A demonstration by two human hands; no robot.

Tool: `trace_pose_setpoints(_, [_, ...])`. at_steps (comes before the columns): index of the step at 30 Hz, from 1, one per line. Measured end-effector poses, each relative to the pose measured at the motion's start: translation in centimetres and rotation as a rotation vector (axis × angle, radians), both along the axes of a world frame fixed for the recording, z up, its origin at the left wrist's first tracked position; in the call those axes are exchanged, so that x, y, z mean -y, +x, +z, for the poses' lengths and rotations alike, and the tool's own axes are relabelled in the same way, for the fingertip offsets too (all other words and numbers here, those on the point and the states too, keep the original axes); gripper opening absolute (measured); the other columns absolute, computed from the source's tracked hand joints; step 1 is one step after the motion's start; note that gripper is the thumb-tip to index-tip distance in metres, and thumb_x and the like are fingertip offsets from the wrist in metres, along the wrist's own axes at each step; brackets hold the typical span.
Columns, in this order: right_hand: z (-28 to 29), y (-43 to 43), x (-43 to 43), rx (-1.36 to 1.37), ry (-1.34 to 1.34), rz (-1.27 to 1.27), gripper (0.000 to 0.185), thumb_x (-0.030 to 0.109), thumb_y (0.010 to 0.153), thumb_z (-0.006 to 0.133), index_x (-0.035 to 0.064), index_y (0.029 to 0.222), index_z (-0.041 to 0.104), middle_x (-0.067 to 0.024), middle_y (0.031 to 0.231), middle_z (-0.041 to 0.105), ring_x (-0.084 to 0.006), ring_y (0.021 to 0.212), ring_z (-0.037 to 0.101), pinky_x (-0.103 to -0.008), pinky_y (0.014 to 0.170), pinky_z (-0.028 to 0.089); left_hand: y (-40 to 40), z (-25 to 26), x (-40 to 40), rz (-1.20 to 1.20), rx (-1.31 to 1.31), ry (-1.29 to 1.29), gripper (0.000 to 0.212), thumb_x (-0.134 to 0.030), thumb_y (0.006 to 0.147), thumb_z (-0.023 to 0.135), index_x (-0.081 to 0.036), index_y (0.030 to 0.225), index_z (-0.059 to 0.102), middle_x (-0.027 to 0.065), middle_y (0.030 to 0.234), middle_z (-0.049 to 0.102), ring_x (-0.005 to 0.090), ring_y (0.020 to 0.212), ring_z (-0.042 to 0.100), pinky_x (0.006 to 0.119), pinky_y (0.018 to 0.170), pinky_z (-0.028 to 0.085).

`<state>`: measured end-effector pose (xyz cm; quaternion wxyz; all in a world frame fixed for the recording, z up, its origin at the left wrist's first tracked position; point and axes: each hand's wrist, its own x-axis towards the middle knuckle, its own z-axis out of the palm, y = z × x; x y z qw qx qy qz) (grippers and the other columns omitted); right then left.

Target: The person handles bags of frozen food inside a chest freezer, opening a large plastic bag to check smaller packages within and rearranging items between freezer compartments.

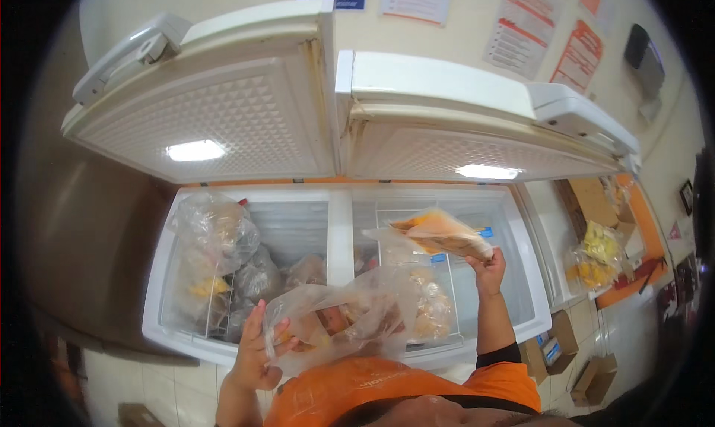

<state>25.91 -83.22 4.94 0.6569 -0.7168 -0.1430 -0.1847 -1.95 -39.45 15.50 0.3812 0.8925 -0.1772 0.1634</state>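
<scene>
My right hand (pixel 489 271) grips one end of a flat, clear plastic packet (pixel 438 231) with orange and brown contents, raised over the right compartment of a chest freezer (pixel 341 248). In front of my body, my left hand (pixel 260 351) holds the edge of a large clear plastic bag (pixel 385 298), its fingers spread along the film. Brown and reddish packed pieces show through that bag. Beside it, a bag of pale, rounded food pieces (pixel 430 309) rests in a white wire basket (pixel 458 298).
Both freezer lids, the left one (pixel 223 108) and the right one (pixel 441 86), stand raised. Filled bags (pixel 215 231) crowd the left compartment. On the right, yellow packets (pixel 600 248) lie by an orange-edged counter. Cardboard boxes (pixel 595 379) sit on the tiled floor.
</scene>
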Motion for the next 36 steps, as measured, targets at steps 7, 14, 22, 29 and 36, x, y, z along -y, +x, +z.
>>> trace_pose_setpoints(7, [2.9,-5.8,-7.6,-0.033,0.842,0.500,0.075,0.005,0.064,0.078,0.0045,0.128,0.040,-0.0062,0.122,0.053,-0.0228,0.114,0.050,-0.0395,0.098,0.039,-1.1,-1.9,-0.1,-0.136,-0.157,-0.542,0.086,-0.005,0.050,0.045,-0.013,0.135,0.043,0.0218,0.149,0.011,0.0415,0.138,0.005,0.052,0.109,0.008])
trace_pose_setpoints(14, [-1.5,-9.0,-14.4,-0.158,0.980,0.789,0.052,0.014,0.073,0.072,0.0038,0.120,0.052,-0.0086,0.116,0.058,-0.0225,0.110,0.054,-0.0403,0.096,0.042,0.6,0.7,-1.3,-0.320,0.117,-0.078,0.099,-0.008,0.056,0.047,0.004,0.142,0.001,0.0272,0.147,-0.009,0.0381,0.138,-0.008,0.045,0.110,0.000])
trace_pose_setpoints(22, [1.9,-15.7,-20.9,-0.390,-1.042,0.819,0.058,0.032,0.072,0.073,0.0086,0.120,0.051,-0.0106,0.098,0.064,-0.0229,0.092,0.061,-0.0348,0.079,0.047,-0.4,3.0,-3.2,-0.339,0.241,-0.036,0.088,-0.020,0.069,0.048,0.006,0.142,0.008,0.0340,0.145,0.000,0.0467,0.136,-0.002,0.051,0.109,0.000])
trace_pose_setpoints(29, [18.9,-20.5,-14.7,-0.214,-1.794,0.060,0.047,0.052,0.081,0.052,0.0082,0.076,0.069,-0.0118,0.080,0.065,-0.0297,0.077,0.061,-0.0394,0.073,0.046,0.0,6.4,-6.8,0.059,0.304,-0.312,0.060,-0.009,0.069,0.057,0.006,0.126,0.045,0.0301,0.128,0.044,0.0359,0.116,0.051,0.054,0.108,0.014])
trace_pose_setpoints(36, [29.8,-29.3,-9.3,0.308,-1.399,0.494,0.011,0.013,0.068,0.063,0.0048,0.071,0.056,-0.0107,0.084,0.055,-0.0295,0.086,0.053,-0.0386,0.076,0.043,-0.7,10.8,-5.9,-0.520,-0.214,-0.413,0.012,-0.008,0.068,0.054,-0.002,0.074,0.063,0.0057,0.063,0.060,0.0191,0.058,0.056,0.036,0.077,0.045])
